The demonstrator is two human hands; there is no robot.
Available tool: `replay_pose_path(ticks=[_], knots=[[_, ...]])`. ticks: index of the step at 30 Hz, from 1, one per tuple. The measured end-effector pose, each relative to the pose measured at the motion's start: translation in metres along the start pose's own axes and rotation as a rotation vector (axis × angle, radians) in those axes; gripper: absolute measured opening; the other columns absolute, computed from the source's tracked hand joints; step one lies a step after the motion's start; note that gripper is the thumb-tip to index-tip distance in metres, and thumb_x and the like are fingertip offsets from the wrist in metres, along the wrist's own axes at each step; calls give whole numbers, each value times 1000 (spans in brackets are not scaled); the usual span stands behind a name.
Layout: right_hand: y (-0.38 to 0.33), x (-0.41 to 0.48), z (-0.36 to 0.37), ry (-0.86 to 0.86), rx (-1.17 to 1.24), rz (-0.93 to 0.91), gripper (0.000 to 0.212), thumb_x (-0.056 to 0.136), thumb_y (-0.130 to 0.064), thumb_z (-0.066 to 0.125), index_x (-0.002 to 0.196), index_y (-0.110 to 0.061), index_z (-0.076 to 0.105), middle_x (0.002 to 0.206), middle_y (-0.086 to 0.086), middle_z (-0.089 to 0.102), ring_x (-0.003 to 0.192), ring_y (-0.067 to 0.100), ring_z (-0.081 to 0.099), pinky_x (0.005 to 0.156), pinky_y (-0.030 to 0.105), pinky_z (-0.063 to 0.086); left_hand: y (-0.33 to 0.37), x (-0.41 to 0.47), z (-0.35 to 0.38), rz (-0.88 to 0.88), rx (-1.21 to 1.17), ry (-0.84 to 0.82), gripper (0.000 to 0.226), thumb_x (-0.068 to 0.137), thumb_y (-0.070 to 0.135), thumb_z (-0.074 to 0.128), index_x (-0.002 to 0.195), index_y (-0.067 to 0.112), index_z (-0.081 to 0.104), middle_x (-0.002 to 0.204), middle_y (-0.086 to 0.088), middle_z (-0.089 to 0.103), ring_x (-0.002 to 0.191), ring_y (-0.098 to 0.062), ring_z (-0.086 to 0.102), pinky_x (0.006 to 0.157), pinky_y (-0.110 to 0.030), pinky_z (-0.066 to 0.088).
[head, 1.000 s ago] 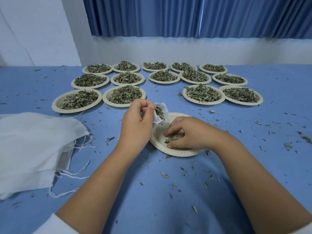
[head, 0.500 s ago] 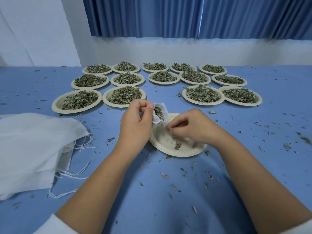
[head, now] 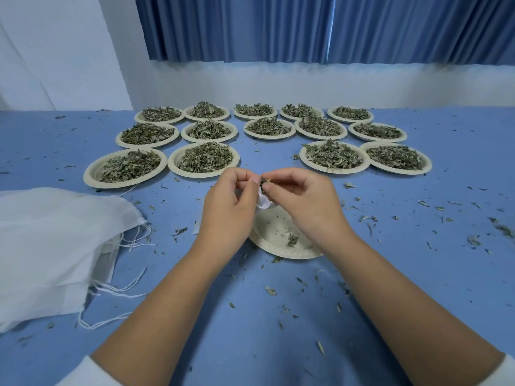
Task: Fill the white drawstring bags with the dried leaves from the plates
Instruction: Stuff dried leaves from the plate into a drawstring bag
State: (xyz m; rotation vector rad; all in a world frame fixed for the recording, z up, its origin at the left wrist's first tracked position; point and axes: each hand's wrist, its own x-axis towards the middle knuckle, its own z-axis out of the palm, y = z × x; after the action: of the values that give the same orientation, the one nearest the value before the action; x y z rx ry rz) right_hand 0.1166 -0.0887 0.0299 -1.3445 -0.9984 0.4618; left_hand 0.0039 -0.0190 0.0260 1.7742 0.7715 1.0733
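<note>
Leaves (head: 264, 181) are pinched by the right hand (head: 305, 203) at the mouth of a small white bag (head: 263, 202) — gripped by the left hand (head: 230, 203) — above a plate (head: 269, 232) (nearly bare).

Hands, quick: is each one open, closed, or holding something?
Left hand: holds the small white bag.
Right hand: pinches dried leaves at the bag's mouth.

Blue curtains (head: 320, 26), white wall (head: 55, 51), blue table (head: 250, 330)
</note>
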Motion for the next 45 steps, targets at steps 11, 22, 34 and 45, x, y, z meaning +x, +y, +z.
replay_pose_path(ticks=[11, 22, 34, 45], knots=[[-1, 3, -7, -125, -216, 21, 26, 92, 0, 60, 97, -20, 76, 90, -3, 76, 78, 4, 70, 72, 21, 57, 2, 0, -1, -23, -57, 7, 10, 99, 21, 53, 95, 17, 60, 78, 4, 67, 73, -15, 64, 66, -36, 56], [-3, 3, -11, -57, -170, -86, 13, 81, -3, 75, 77, -16, 74, 71, -10, 73, 69, 7, 67, 60, 14, 50, 1, 1, -3, -3, -90, -12, 11, 99, 23, 52, 93, 20, 60, 65, 18, 64, 61, 2, 59, 61, -22, 55], [-9, 9, -45, -402, -602, 128, 20, 80, -8, 76, 82, -27, 73, 75, -17, 70, 64, -1, 59, 65, 15, 51, -1, 3, -5, -20, -98, 40, 13, 100, 24, 52, 90, 22, 60, 65, 14, 64, 58, 0, 58, 45, -13, 42], [-7, -1, -29, -505, -730, 247, 29, 79, 2, 60, 74, -23, 72, 50, -20, 58, 45, -2, 52, 44, 15, 43, 2, 2, -5, -20, -131, 18, 13, 100, 21, 51, 92, 16, 59, 63, 15, 65, 65, -3, 65, 46, -8, 41]])
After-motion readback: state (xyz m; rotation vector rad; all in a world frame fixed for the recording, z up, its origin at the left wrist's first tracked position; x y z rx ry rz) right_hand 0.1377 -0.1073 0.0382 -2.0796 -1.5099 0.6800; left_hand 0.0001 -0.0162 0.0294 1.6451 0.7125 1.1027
